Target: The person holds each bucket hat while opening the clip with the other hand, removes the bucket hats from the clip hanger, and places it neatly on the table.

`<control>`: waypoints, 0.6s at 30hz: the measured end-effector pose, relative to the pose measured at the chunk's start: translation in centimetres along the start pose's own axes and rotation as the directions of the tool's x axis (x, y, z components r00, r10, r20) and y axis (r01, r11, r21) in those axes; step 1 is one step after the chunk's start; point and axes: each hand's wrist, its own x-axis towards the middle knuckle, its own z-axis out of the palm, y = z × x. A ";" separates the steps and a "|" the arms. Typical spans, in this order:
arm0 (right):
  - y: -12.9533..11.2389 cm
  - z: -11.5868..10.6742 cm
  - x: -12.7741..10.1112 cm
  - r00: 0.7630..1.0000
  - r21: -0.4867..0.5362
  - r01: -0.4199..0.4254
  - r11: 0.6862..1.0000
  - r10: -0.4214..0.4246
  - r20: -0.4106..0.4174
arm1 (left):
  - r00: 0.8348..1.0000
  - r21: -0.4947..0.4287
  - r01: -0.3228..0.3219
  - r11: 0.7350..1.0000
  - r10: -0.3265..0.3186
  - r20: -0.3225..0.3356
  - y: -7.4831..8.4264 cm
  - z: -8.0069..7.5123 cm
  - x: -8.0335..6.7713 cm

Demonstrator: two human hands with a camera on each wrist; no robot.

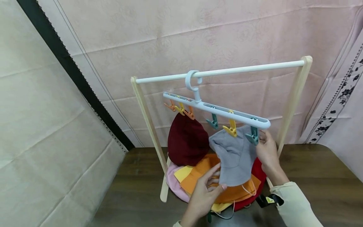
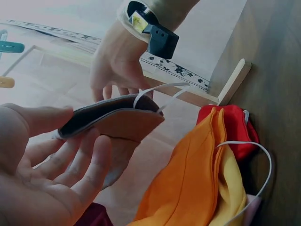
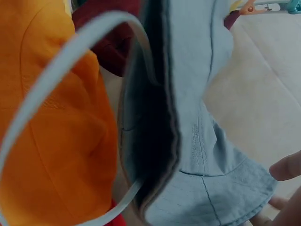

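Note:
A grey-blue bucket hat (image 1: 235,157) with a white cord is between my hands, under the right half of a light blue clip hanger (image 1: 215,108). My left hand (image 1: 202,192) pinches its lower left edge; in the left wrist view the thumb is above that edge and the fingers (image 2: 96,162) beneath. At the hat's upper right edge, my right hand (image 1: 267,153) holds the fabric beside a teal clip (image 1: 253,135). This clip and a yellow clip (image 1: 231,127) overlap the hat's top. A dark red hat (image 1: 187,142) hangs from an orange clip (image 1: 189,113) on the left.
The hanger hooks over the white rod (image 1: 246,69) of a wooden-legged stand (image 1: 293,104). Beneath lies a pile with an orange hat (image 1: 195,181), a pink one (image 1: 175,183), yellow pieces (image 1: 183,172) and a red hat (image 1: 257,170) on the dark wooden table (image 1: 133,189). Pale cloth hangs behind.

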 end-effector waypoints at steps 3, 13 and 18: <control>0.2 0.3 0.3 0.999 0.034 -0.035 0.999 0.036 -0.018 | 0.998 -0.001 -0.056 0.998 0.056 -0.027 -0.3 0.2 0.5; 1.7 1.4 1.1 0.995 0.136 -0.055 0.989 0.066 -0.074 | 0.974 0.041 -0.041 0.998 0.049 -0.221 -2.4 -0.1 2.5; 2.6 1.8 1.5 0.999 0.108 -0.049 0.993 0.050 -0.001 | 0.961 0.084 -0.015 0.996 0.037 -0.274 -3.4 -0.4 2.5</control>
